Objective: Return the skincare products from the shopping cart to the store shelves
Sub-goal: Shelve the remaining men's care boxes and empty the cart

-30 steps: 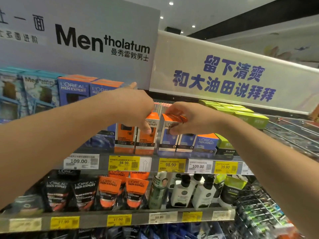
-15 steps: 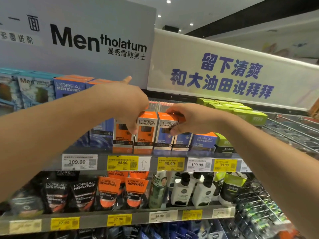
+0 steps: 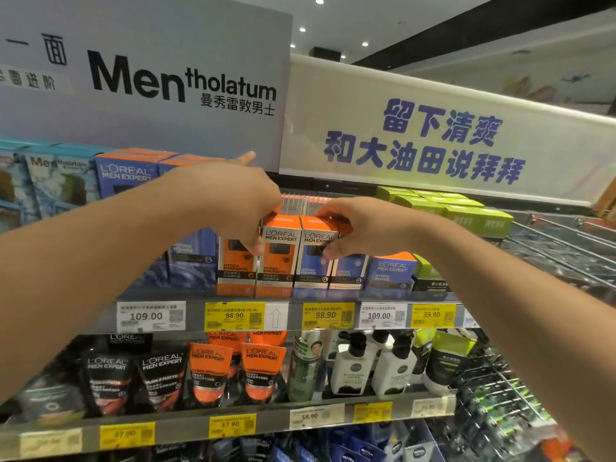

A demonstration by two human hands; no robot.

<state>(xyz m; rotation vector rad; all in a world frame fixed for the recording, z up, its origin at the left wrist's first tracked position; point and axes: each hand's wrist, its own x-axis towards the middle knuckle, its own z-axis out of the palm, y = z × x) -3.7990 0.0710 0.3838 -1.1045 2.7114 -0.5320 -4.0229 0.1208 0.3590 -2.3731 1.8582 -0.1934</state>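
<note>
1. I have both hands up at the upper grey metal shelf [image 3: 293, 296], working on two tall, slim cardboard cartons that stand side by side at its front edge.
2. My left hand [image 3: 233, 208] is curled over the top of the orange L'Oreal Men Expert carton [image 3: 278, 258], thumb down its left front edge and one finger pointing loosely up towards the big Mentholatum sign [image 3: 180, 81]. The grip is narrow and on the box.
3. My right hand [image 3: 346, 228] pinches the orange-topped blue L'Oreal Men Expert carton [image 3: 313, 261] at its top right corner, thumb on the front face and fingers over the lid.
4. Both cartons stand upright on the shelf and touch each other, the orange one next to a matching orange carton [image 3: 233, 271], the blue one next to more blue cartons [image 3: 346, 271].
5. I judge these boxes light and stiff enough to push, but thin card dents easily and the glossy print is a little slick. I would hold them near the top corners, where the folds give strength, and avoid squeezing the middle of the faces.
6. Being tall and narrow, they could tip and knock over their neighbours, so I would slide them back gently, bases flat.
7. The yellow price tag [image 3: 233, 316] reading 98.90 sits just below the orange ones.
</note>
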